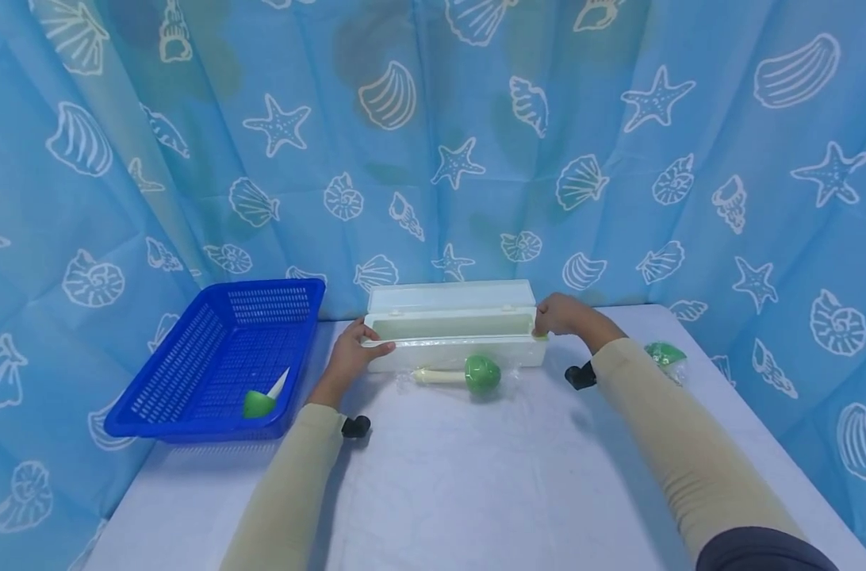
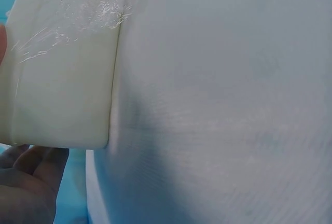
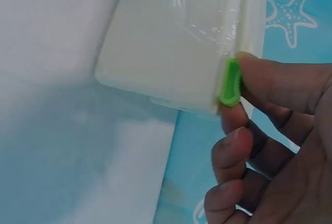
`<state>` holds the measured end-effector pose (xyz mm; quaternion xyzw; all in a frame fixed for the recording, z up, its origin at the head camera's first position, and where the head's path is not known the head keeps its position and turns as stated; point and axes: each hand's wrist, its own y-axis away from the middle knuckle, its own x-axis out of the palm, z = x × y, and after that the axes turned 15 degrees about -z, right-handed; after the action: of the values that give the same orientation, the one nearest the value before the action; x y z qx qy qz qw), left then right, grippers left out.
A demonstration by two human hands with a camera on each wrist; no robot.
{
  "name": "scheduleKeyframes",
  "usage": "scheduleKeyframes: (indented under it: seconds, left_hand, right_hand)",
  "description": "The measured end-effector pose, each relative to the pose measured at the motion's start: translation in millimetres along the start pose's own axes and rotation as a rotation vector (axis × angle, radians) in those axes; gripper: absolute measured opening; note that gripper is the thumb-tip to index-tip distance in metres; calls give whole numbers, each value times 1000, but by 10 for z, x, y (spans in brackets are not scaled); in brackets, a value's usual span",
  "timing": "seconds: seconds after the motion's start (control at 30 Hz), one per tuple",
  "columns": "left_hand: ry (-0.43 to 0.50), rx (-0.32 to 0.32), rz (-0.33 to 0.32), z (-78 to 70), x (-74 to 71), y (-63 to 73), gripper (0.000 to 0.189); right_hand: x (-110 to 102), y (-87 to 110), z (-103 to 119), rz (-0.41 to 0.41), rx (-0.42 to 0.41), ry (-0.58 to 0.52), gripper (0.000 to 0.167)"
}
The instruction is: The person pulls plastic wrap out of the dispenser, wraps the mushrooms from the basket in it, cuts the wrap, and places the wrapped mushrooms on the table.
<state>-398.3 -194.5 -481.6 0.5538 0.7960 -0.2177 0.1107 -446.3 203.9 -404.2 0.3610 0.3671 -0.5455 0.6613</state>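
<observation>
A long white cling film dispenser (image 1: 461,353) stands on the table with its lid (image 1: 450,296) raised at the back. Clear film (image 2: 98,6) lies over its front edge. My left hand (image 1: 353,353) grips the left end, thumb on the front rim and fingers round the end wall. At the right end, my right hand (image 1: 567,315) pinches a small green slider (image 3: 231,83) on the rim between thumb and index finger. Just before the dispenser lies a film-wrapped utensil with a cream handle and a rounded green head (image 1: 482,374).
A blue plastic basket (image 1: 136,416) stands at the left, holding a green utensil (image 1: 259,404) with a white handle. Another green item (image 1: 664,354) in clear film lies at the right, partly behind my sleeve. A blue shell-print curtain (image 1: 433,135) hangs behind the white table (image 1: 447,492).
</observation>
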Motion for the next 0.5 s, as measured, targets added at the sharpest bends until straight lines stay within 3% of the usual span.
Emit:
scheduleKeyframes:
  seconds: [0.2, 0.33, 0.5]
  left_hand:
    - [73, 22, -6, 30, 10, 0, 34]
    - [44, 43, -20, 30, 20, 14, 34]
    - [5, 78, -8, -18, 0, 74, 40]
  right_hand:
    - [100, 91, -57, -120, -124, -13, 21]
    - [184, 180, -20, -182, -233, 29, 34]
    - [278, 242, 47, -250, -344, 69, 17]
